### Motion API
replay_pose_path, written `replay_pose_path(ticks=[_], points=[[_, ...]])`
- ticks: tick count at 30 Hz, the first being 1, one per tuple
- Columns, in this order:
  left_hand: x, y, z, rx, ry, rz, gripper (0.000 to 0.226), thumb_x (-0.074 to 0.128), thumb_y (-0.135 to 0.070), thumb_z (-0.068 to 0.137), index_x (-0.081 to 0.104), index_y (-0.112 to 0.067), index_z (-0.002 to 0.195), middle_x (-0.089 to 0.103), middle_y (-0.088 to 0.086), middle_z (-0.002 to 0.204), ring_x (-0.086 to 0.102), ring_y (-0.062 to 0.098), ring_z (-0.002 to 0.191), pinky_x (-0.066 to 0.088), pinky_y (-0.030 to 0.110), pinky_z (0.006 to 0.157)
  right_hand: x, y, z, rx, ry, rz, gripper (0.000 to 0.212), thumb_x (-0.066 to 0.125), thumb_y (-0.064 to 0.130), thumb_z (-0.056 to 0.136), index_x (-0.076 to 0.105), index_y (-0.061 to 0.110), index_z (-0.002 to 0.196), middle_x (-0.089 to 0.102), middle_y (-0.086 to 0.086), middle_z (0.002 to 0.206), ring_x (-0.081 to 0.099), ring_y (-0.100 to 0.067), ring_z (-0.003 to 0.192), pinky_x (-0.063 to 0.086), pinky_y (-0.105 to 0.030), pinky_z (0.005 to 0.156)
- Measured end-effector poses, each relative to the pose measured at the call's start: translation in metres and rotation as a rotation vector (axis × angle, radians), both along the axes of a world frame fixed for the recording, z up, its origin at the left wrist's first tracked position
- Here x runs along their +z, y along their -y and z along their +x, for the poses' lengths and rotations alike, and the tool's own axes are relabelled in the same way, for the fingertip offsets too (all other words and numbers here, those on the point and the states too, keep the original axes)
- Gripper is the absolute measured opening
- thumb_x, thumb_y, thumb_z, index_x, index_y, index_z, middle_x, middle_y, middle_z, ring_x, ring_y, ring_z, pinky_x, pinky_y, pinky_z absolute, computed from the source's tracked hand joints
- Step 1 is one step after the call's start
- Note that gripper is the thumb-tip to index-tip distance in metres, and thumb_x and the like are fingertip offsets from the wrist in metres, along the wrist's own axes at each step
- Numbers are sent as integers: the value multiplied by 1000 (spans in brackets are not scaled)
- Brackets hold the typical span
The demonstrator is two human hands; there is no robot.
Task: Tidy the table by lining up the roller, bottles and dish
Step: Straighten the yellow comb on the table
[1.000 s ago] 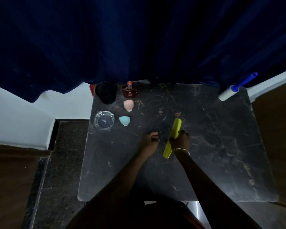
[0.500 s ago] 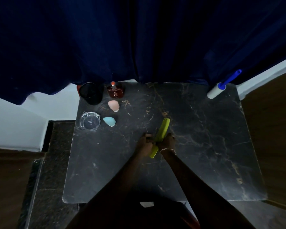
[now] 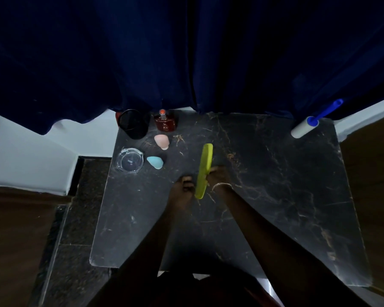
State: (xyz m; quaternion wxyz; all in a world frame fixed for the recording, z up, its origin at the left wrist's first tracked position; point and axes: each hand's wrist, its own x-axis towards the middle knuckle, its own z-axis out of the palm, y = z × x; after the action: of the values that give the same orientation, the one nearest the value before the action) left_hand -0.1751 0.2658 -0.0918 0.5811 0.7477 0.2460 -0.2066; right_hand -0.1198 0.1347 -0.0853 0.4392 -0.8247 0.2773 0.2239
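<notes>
Well apart from the roller, right grip clamped on the green comb, left grip curled shut.

- Dim all round; the blue curtain is nearly black in its folds.
- The dark counter gives off a faint sheen, no hard glare.
- Arms are in deep shadow.
- Straight edges bow outward near the corners.

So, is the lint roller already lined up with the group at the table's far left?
No, the lint roller lies alone at the table's far right corner.
</notes>
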Motion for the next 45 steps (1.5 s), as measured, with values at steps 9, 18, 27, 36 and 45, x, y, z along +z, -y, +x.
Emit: replay_pose_path(ticks=[9, 18, 27, 36, 45], points=[[-12, -40, 20, 68, 57, -5, 38, 49, 18, 91, 62, -2, 120, 64, 12, 98, 58, 19, 85, 50, 20, 73, 9, -33, 75, 152, -80, 50, 8, 60, 14, 96, 63, 19, 90, 62, -18, 133, 60, -32, 125, 49, -41, 107], [-21, -50, 20, 41, 77, 15, 32, 53, 14, 90, 64, 0, 116, 61, 8, 85, 55, 20, 79, 45, 34, 80, -11, -50, 85, 109, -30, 25, 33, 72, 11, 88, 64, -4, 116, 66, -25, 124, 65, -36, 118, 52, -47, 102], [-12, -59, 20, 48, 71, -83, 43, 33, 30, 88, 59, 2, 109, 46, 0, 77, 46, -4, 47, 40, 4, 51, -4, -60, 80, 252, 7, -278, 39, 73, 27, 89, 67, 5, 122, 65, -15, 130, 60, -31, 125, 50, -39, 100], [-2, -78, 4, 1, 114, -3, 34, 53, 18, 90, 61, -7, 110, 60, 14, 93, 56, 23, 86, 46, 8, 68, -2, -65, 71, 257, 29, -343, 34, 67, 21, 92, 65, 7, 123, 65, -16, 131, 60, -31, 126, 49, -39, 102], [3, -94, -8, -102, 130, 81, 31, 60, 7, 92, 64, -3, 121, 64, 8, 93, 60, 16, 86, 48, 13, 81, 2, -67, 66, 241, 70, -293, 33, 70, 16, 90, 67, 2, 120, 66, -18, 128, 62, -32, 124, 52, -41, 102]])
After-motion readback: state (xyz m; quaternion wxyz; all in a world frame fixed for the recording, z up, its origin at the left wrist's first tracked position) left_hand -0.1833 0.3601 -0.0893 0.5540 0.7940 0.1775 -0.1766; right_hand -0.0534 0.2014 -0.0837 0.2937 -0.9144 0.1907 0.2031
